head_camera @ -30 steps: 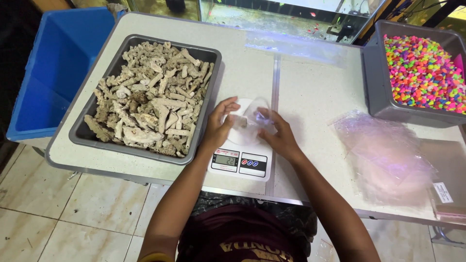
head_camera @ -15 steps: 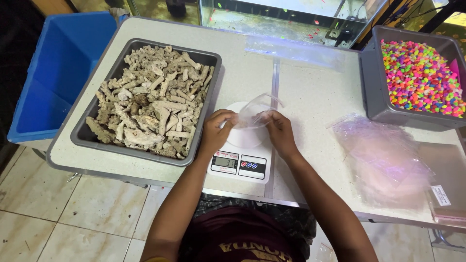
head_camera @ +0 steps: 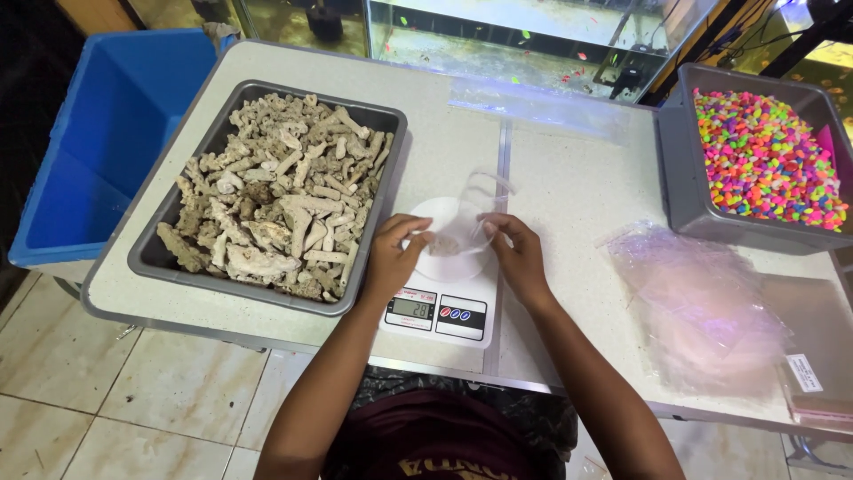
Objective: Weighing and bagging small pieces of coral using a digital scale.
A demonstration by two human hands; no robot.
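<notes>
Both hands at centre frame, over a small white kitchen scale (head_camera: 438,307) on the pale table (head_camera: 569,178). Left hand (head_camera: 391,258) pinching one edge of a clear plastic bag (head_camera: 466,222) between thumb and fingers; right hand (head_camera: 520,258) pinching the opposite edge, fingers curled, mouth of the bag pulled apart and held just above the round white weighing plate (head_camera: 449,258). Bag seemingly empty, nothing pale or solid visible inside, though hard to be sure through the crumpled film. To the left, touching neither hand, a grey tray (head_camera: 147,258) heaped with pale coral rubble (head_camera: 275,196); far left, a blue bin (head_camera: 98,142) beside the table edge. Upper right, a second grey tray (head_camera: 680,178) full of bright multicoloured gravel (head_camera: 764,156). Lower right, a loose stack of clear bags (head_camera: 697,307) lying flat, well apart from the scale. Across the top, glass aquarium tanks (head_camera: 533,27). As a judgement: early in the work, bag opened and positioned on the scale, display lit; filling from either tray apparently not begun, weighing and closing left to do, and a good many spare bags waiting untouched.
</notes>
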